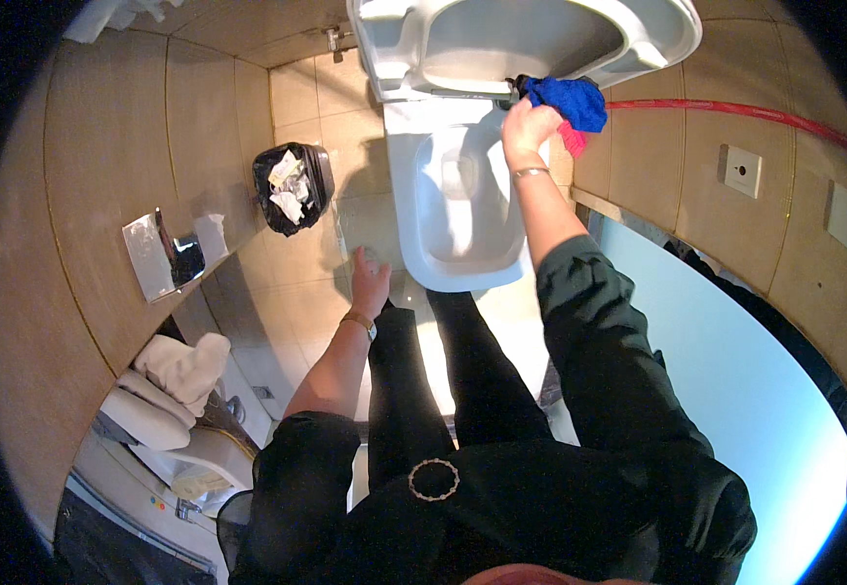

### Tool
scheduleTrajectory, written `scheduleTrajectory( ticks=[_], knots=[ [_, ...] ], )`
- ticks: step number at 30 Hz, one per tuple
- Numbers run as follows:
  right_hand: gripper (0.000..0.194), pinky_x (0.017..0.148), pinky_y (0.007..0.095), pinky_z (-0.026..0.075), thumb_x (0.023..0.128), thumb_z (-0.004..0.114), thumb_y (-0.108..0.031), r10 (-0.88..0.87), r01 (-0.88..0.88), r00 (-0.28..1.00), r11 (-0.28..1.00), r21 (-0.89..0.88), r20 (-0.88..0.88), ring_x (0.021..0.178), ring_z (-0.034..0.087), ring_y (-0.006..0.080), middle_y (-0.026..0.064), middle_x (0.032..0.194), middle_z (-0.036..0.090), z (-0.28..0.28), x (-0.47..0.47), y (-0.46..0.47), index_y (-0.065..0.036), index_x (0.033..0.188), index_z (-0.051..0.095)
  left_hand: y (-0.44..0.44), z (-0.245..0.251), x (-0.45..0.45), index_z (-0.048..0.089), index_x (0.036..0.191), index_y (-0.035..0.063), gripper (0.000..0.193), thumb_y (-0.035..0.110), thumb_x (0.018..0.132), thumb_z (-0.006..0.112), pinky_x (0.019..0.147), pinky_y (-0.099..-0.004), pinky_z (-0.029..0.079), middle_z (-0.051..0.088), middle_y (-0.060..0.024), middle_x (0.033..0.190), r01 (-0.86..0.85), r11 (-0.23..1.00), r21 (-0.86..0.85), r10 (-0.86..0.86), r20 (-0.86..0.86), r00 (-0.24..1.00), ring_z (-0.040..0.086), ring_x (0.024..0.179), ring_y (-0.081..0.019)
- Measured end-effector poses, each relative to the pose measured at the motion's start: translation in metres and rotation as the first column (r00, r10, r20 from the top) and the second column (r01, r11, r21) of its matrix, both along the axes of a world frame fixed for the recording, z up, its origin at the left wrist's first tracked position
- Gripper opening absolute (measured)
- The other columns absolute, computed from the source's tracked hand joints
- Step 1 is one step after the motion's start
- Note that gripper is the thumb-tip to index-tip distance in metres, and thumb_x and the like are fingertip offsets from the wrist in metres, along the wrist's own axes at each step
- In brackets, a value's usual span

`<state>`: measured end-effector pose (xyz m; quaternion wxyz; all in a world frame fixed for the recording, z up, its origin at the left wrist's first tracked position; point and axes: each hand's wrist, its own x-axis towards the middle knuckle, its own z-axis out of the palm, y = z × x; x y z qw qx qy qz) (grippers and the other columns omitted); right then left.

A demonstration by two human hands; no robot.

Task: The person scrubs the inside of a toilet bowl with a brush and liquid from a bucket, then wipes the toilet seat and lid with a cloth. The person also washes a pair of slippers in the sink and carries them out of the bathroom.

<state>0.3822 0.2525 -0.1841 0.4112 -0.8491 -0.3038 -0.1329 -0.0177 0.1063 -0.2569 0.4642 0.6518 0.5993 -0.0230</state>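
My right hand grips a bunched blue cloth at the back right of a white toilet, by the hinge of the raised seat. A bright pink piece, seemingly fabric, pokes out below the blue cloth; whether my fingers also hold it is hidden. The toilet bowl stands before me, and the toilet seat is tilted up with the lid behind it. My left hand hangs with nothing in it, fingers apart, to the left of the bowl's front edge.
A black-lined waste bin with crumpled paper stands left of the toilet. A metal paper holder is on the left wall; rolled white towels lie below. From the right wall, a red hose reaches toward the cloth. Frosted glass is at right.
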Motion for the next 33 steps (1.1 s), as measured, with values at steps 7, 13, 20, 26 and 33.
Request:
scheduleTrajectory(
  ticks=[7,13,20,26,33],
  knots=[
    [0.029,0.086,0.038,0.045,0.091,0.055,-0.016,-0.168,0.651,0.423,0.739,0.17,-0.891,0.093,0.06,0.0303,0.0219,0.104,0.063,-0.018,-0.08,0.071,0.012,0.098,0.057,-0.021,-0.013,-0.023,0.053,0.119,0.0049,0.036,0.011,0.085,0.062,0.099,-0.044,0.042,0.062,-0.0144,0.094,-0.143,0.987,0.07,0.136,0.089,0.987,0.061,0.091,-0.0332],
    [0.018,0.078,0.0405,0.048,0.085,0.057,-0.016,0.605,0.727,-0.025,0.557,0.401,-0.796,0.089,0.06,0.0249,0.0105,0.095,0.061,-0.041,-0.13,0.071,-0.001,0.095,0.058,-0.019,0.005,-0.027,0.028,0.141,-0.0001,0.075,0.02,0.081,0.067,0.09,-0.0405,0.048,0.063,-0.024,0.109,-0.359,0.887,-0.289,0.386,0.04,0.922,0.06,0.105,-0.0358],
    [0.011,0.073,0.0391,0.051,0.075,0.061,-0.009,0.132,-0.132,0.332,0.987,0.092,-0.934,0.08,0.059,0.023,0.0135,0.087,0.06,-0.065,-0.089,0.042,-0.006,0.086,0.062,-0.022,-0.026,-0.056,0.029,0.14,-0.0018,0.074,0.019,0.08,0.067,0.088,-0.0402,0.048,0.062,-0.0228,0.109,0.287,0.949,0.128,-0.291,0.014,0.957,0.061,0.1,-0.0342],
    [0.018,0.082,0.0396,0.054,0.078,0.061,-0.008,0.109,-0.137,0.989,0.435,-0.89,-0.099,0.086,0.068,0.0312,0.0154,0.096,0.069,-0.044,0.043,-0.016,-0.006,0.094,0.068,-0.019,-0.012,-0.036,0.057,0.114,0.0074,0.044,0.013,0.073,0.072,0.1,-0.0464,0.041,0.062,-0.0119,0.098,-0.368,0.919,-0.144,0.388,0.153,0.909,0.061,0.096,-0.0258],
    [0.02,0.084,0.0393,0.052,0.075,0.068,-0.016,0.08,-0.231,0.973,0.45,-0.863,-0.218,0.093,0.067,0.0302,0.0132,0.101,0.069,-0.04,-0.016,0.014,-0.009,0.094,0.07,-0.011,0.015,-0.058,0.03,0.141,0.0008,0.072,0.019,0.083,0.067,0.091,-0.0377,0.048,0.063,-0.0224,0.111,-0.291,0.921,-0.259,0.329,0.118,0.937,0.06,0.107,-0.0324]
  ],
)
